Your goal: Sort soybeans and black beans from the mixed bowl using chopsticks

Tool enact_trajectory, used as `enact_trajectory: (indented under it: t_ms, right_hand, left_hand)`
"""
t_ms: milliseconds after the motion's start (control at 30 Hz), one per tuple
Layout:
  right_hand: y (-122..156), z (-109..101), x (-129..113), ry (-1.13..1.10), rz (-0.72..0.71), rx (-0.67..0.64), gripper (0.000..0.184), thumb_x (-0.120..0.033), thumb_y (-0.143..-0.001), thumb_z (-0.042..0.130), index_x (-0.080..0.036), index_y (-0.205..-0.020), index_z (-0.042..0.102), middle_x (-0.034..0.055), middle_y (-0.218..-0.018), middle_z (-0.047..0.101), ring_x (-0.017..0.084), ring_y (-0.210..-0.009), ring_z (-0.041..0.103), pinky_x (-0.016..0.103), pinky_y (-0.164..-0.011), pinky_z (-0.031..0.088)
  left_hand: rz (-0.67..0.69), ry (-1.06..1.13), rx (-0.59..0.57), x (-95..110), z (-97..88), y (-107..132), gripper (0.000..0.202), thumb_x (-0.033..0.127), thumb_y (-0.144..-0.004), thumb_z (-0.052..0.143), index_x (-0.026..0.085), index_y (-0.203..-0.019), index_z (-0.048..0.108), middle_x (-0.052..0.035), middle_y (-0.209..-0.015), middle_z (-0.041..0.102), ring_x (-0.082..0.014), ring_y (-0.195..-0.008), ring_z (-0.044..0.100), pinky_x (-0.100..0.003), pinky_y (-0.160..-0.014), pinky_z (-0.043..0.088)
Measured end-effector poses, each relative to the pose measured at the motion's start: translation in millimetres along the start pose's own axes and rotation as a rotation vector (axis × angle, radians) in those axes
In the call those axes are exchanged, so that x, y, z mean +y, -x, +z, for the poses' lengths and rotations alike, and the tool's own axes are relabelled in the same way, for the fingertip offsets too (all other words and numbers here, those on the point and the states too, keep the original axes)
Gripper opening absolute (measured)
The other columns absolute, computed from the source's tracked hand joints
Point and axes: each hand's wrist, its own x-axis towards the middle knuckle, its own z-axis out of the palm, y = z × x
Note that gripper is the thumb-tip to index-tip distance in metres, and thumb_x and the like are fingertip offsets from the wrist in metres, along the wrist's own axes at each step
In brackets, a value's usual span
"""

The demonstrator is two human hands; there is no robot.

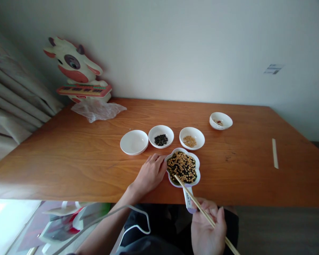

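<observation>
A flower-shaped white dish [197,177] full of mixed yellow and dark beans sits near the table's front edge. My left hand [150,174] rests on the table with its fingers against the dish's left rim. My right hand [207,228], below the table edge, grips a pair of wooden chopsticks [194,199] whose tips reach into the beans. Behind the dish stand three small white bowls: an empty one [134,142], one with black beans [161,136], one with yellow beans [191,137].
A fourth small bowl [220,120] sits further back right. A paper chopstick sleeve [274,153] lies at the right. A cow-shaped toy keyboard [78,72] and a crumpled plastic bag [98,109] stand at the back left by the wall. The wooden table [69,156] is wide.
</observation>
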Motion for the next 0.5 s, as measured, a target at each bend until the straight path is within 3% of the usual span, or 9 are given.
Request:
enact_trajectory:
  t_ms: [133, 200, 333, 500]
  right_hand:
    - [-12.0, -8.7, -7.0, -0.078, 0.038, 0.070, 0.044, -0.050, -0.104, 0.048, -0.023, -0.076, 0.069, 0.0003, -0.074, 0.070, 0.018, -0.077, 0.070, 0.034, -0.079, 0.056]
    - [-25.1, -12.0, -10.2, -0.056, 0.015, 0.081, 0.045, -0.051, -0.103, 0.047, -0.023, -0.078, 0.070, 0.0015, -0.076, 0.072, 0.020, -0.081, 0.072, 0.037, -0.081, 0.057]
    - [-57.7, -10.1, -9.7, 0.033, -0.158, 0.049, 0.050, -0.053, -0.103, 0.044, -0.022, -0.075, 0.071, 0.0018, -0.070, 0.070, 0.021, -0.076, 0.071, 0.040, -0.084, 0.055]
    - [-86.2, -4.4, -4.9, 0.069, -0.243, 0.054, 0.048, -0.055, -0.102, 0.047, -0.022, -0.077, 0.072, 0.0021, -0.072, 0.073, 0.022, -0.077, 0.072, 0.042, -0.087, 0.054]
  left_hand:
    - [-0.010, -0.046, -0.031, 0.4, -3.5, 17.5, 0.019, 0.031, -0.107, 0.046, 0.019, -0.104, 0.061, -0.0081, -0.099, 0.067, -0.0215, -0.086, 0.067, -0.033, -0.075, 0.053]
    - [0.025, -0.070, -0.067, -1.0, -8.4, 20.3, 0.020, 0.033, -0.107, 0.046, 0.020, -0.098, 0.058, -0.0067, -0.094, 0.066, -0.0209, -0.081, 0.065, -0.032, -0.071, 0.051]
    - [0.158, -0.114, -0.147, -8.1, -20.7, 8.4, 0.027, 0.042, -0.103, 0.050, 0.020, -0.088, 0.057, -0.0053, -0.085, 0.066, -0.0215, -0.075, 0.063, -0.033, -0.069, 0.047]
    - [0.357, -0.165, -0.192, -27.2, -25.7, -12.8, 0.049, 0.066, -0.096, 0.054, 0.020, -0.080, 0.058, -0.0065, -0.081, 0.067, -0.0216, -0.071, 0.062, -0.033, -0.064, 0.044]
